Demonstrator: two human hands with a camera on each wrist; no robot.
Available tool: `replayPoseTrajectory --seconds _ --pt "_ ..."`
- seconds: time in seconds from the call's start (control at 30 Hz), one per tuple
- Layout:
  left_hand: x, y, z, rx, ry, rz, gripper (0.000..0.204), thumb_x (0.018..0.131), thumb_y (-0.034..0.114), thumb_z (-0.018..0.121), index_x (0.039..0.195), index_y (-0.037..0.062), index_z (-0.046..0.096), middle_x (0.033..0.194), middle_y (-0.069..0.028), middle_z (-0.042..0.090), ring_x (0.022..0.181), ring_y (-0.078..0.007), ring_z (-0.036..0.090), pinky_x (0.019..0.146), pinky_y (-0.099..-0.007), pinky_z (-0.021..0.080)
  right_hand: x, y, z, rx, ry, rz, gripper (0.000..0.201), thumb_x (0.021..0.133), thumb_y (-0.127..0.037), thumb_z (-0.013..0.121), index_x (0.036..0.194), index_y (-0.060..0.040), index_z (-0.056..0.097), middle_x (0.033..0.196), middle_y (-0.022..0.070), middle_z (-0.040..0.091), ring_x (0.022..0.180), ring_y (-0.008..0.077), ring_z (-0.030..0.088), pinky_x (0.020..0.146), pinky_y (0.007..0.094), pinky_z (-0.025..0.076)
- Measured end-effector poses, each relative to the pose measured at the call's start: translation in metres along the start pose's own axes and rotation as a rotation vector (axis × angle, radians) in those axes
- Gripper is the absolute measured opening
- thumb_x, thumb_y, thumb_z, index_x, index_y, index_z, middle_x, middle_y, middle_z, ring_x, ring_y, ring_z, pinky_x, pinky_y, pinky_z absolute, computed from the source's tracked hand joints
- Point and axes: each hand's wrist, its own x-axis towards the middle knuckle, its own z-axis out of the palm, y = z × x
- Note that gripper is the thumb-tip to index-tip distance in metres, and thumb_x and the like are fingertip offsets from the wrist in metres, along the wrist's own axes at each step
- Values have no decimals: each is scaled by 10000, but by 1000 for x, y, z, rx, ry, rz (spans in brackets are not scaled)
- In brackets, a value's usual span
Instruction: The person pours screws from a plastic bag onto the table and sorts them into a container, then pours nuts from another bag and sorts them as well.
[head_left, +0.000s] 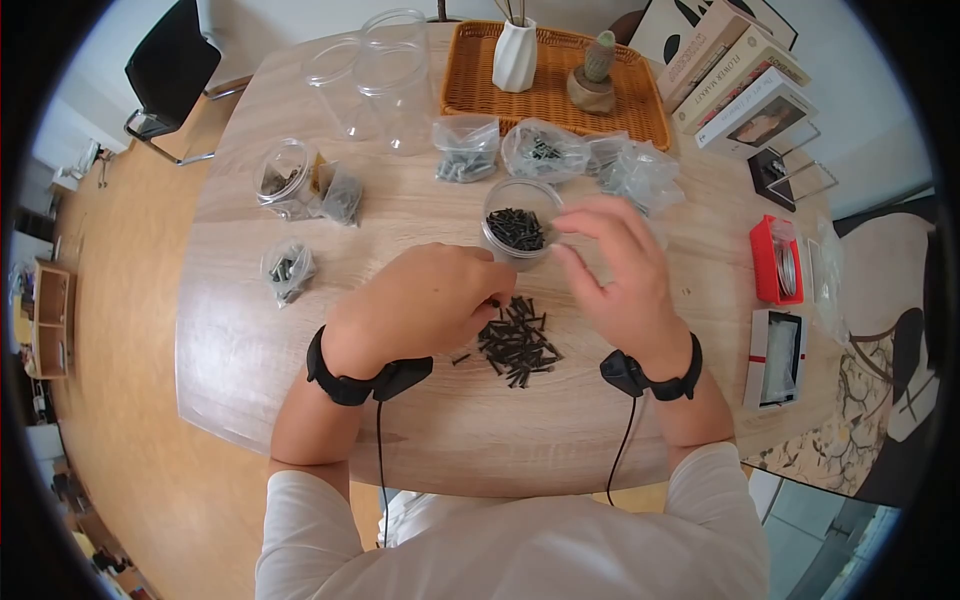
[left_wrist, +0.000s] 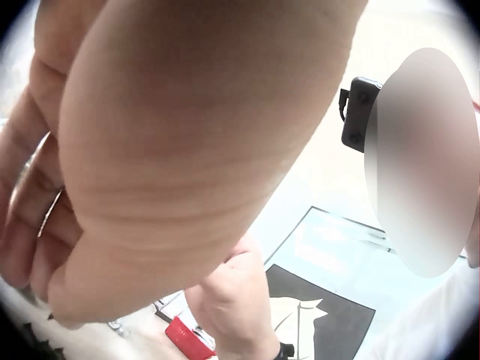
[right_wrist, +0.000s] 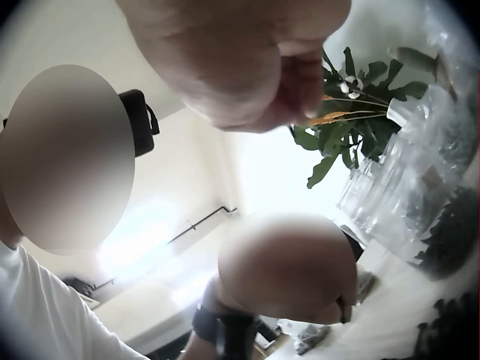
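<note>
Black screws lie in a loose pile (head_left: 520,345) on the wooden table, in front of a clear round jar (head_left: 522,195) that holds more black screws (head_left: 514,230). Between jar and pile, the left hand (head_left: 420,300) is bent over with curled fingers, pinching a small dark screw at its fingertips. To the right of the jar the right hand (head_left: 625,280) hovers, thumb and fingers spread apart, nothing visible between them. The left wrist view shows the left hand (left_wrist: 172,150) close up; the right wrist view has the right hand (right_wrist: 247,60) at the top.
Behind the jar are hardware bags (head_left: 466,150) and a wicker tray (head_left: 465,85) with a vase and cactus. Tall clear containers (head_left: 395,110) stand back left, a small jar (head_left: 290,195) and bags at left. Books (head_left: 745,85), a red basket (head_left: 768,262) and a box (head_left: 760,360) are right.
</note>
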Motion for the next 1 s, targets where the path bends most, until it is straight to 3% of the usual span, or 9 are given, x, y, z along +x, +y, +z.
replayPoseTrajectory --seconds 0.13,0.23,0.3,0.33,0.4,0.7,1.0 --pt "2 1 -1 -41 62 9 109 889 109 780 956 55 714 913 -126 718 851 -367 713 751 -461 556 -2 -4 3 80 15 28 285 879 84 771 1125 -37 694 1088 122 703 973 309 731 811 374 592" --pt "4 2 -4 -64 115 37 159 876 110 830 957 49 708 905 -119 715 833 -353 711 724 -444 556 -6 -6 -2 199 -86 129 245 879 33 792 1091 -44 695 1008 110 703 892 312 727 773 400 589" --pt "5 2 -2 -87 144 48 174 873 113 845 950 45 705 897 -117 712 822 -343 708 707 -437 555 -6 -8 -3 187 -306 182 169 899 -36 800 1025 -47 687 927 103 685 815 320 708 721 411 570" --pt "5 3 -2 -112 174 58 190 870 117 859 943 40 702 889 -115 709 812 -333 706 689 -431 553 -8 -8 -3 186 -304 184 169 899 -36 800 1025 -47 687 927 103 685 815 320 708 721 411 570" --pt "6 6 -6 -110 189 60 196 874 125 865 932 36 701 883 -117 708 798 -327 703 677 -427 550 -11 -7 -1 186 -480 150 179 897 -110 827 963 -46 673 906 112 665 792 334 686 691 430 550" --pt "7 9 -4 -154 219 83 236 909 178 860 855 17 695 806 -138 684 719 -333 670 632 -423 515 -14 -6 7 193 -402 37 224 870 -131 869 946 -55 673 890 103 651 770 330 681 676 429 547" --pt "6 6 -6 -116 199 90 265 933 221 838 857 8 702 772 -152 679 716 -370 657 632 -465 486 -13 -10 5 228 -313 98 187 877 -56 835 965 -53 671 906 106 663 756 324 685 648 409 538"
